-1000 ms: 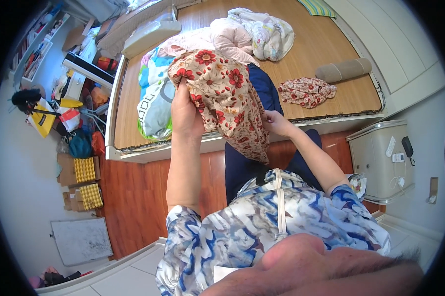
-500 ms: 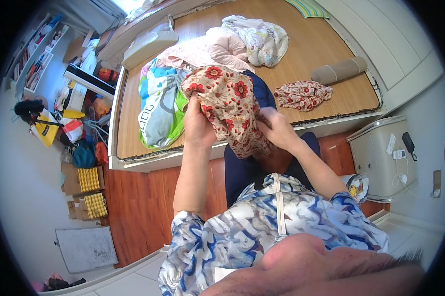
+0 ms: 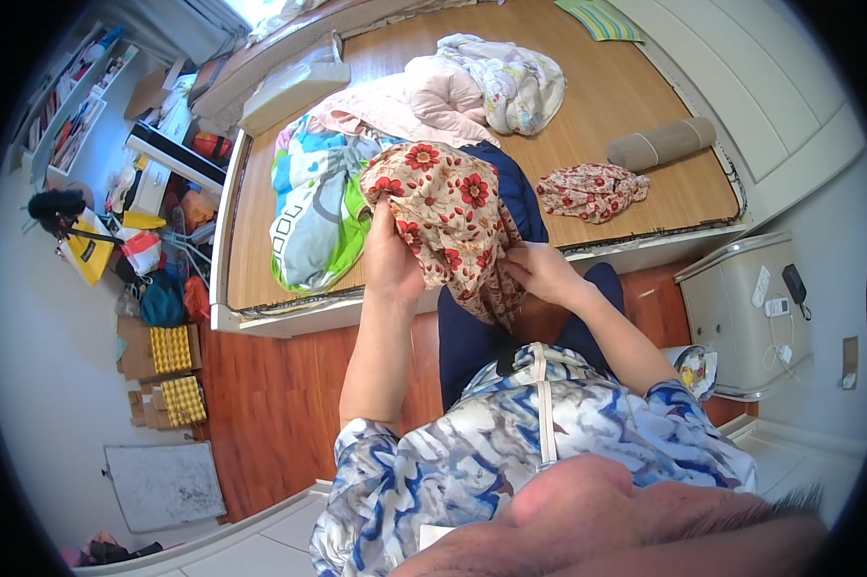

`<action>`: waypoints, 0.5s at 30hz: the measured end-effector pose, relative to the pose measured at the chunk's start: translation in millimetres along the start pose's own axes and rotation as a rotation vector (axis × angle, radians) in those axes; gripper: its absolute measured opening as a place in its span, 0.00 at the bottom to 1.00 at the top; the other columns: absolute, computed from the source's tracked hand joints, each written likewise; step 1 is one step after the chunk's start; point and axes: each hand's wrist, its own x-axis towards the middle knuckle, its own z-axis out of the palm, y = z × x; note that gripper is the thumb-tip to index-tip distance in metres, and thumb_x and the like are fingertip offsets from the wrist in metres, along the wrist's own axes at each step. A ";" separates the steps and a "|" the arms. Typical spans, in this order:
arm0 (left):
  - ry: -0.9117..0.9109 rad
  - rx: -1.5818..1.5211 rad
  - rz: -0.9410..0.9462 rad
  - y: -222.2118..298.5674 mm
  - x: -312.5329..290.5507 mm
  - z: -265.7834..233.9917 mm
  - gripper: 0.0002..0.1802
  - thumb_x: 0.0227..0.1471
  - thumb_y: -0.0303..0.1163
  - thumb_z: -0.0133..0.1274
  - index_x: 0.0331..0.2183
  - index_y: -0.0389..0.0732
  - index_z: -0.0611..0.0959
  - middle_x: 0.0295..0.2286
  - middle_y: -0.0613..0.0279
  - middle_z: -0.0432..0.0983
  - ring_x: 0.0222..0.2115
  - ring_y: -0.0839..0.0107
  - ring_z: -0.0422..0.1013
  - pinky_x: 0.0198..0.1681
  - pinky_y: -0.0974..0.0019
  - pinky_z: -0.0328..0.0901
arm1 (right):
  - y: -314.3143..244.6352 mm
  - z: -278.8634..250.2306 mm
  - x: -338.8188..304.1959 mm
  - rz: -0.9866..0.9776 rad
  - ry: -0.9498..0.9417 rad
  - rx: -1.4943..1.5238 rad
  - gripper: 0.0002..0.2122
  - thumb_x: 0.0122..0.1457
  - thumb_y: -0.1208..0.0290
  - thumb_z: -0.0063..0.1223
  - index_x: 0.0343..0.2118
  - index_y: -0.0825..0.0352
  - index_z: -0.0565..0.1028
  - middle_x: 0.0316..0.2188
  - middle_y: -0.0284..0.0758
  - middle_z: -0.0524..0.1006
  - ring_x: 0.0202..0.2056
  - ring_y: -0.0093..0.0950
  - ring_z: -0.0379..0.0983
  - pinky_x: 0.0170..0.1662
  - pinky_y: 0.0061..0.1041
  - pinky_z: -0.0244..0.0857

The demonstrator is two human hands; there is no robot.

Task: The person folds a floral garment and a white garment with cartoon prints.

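Between my hands, over the near edge of the bed, hangs a beige cloth [image 3: 443, 207] printed with red flowers. My left hand [image 3: 393, 260] grips its left side, thumb on top and the other fingers hidden behind the fabric. On the right side, my right hand [image 3: 541, 272] pinches a fold of it near the lower edge. A dark blue padded item [image 3: 518, 192] lies on the bed just behind the cloth, partly covered by it. Further right rests a crumpled piece of similar red-flowered fabric [image 3: 594, 192], apart from my hands.
On the wooden bed base [image 3: 395, 34] lie a green, blue and grey cover [image 3: 318, 221], a pale pink quilt [image 3: 395, 111], a white patterned quilt [image 3: 525, 87] and a beige bolster [image 3: 661, 144]. A cream bedside cabinet [image 3: 741, 317] stands right; bags [image 3: 164, 298] and cartons [image 3: 154, 356] line the left wall.
The flowered cloth's top has dropped slightly, and its lower part hangs looser and narrower. My right hand has shifted slightly downward along its edge. More of the dark blue item shows.
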 end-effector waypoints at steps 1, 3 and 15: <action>-0.030 -0.006 0.015 1.5 -0.8 -1.2 0.24 0.63 0.45 0.36 0.52 0.40 0.69 0.49 0.59 0.69 0.49 0.64 0.67 0.53 0.57 0.62 | 3.4 -1.9 3.2 0.011 -0.057 0.024 0.10 0.54 0.68 0.53 0.28 0.71 0.74 0.28 0.46 0.75 0.33 0.46 0.72 0.35 0.39 0.65; -0.004 0.006 0.038 7.2 -0.7 -6.3 0.24 0.63 0.45 0.36 0.52 0.40 0.69 0.49 0.59 0.69 0.49 0.64 0.67 0.53 0.57 0.62 | 7.0 -3.0 6.1 -0.028 -0.095 0.117 0.06 0.54 0.74 0.50 0.31 0.71 0.74 0.30 0.45 0.75 0.34 0.46 0.72 0.35 0.37 0.65; 0.110 -0.016 0.203 38.2 5.0 -59.1 0.22 0.63 0.40 0.36 0.53 0.39 0.67 0.51 0.57 0.67 0.52 0.62 0.64 0.57 0.55 0.58 | 19.4 -66.0 38.4 0.164 0.320 1.169 0.10 0.65 0.68 0.38 0.36 0.68 0.71 0.32 0.26 0.74 0.33 0.12 0.68 0.38 0.15 0.64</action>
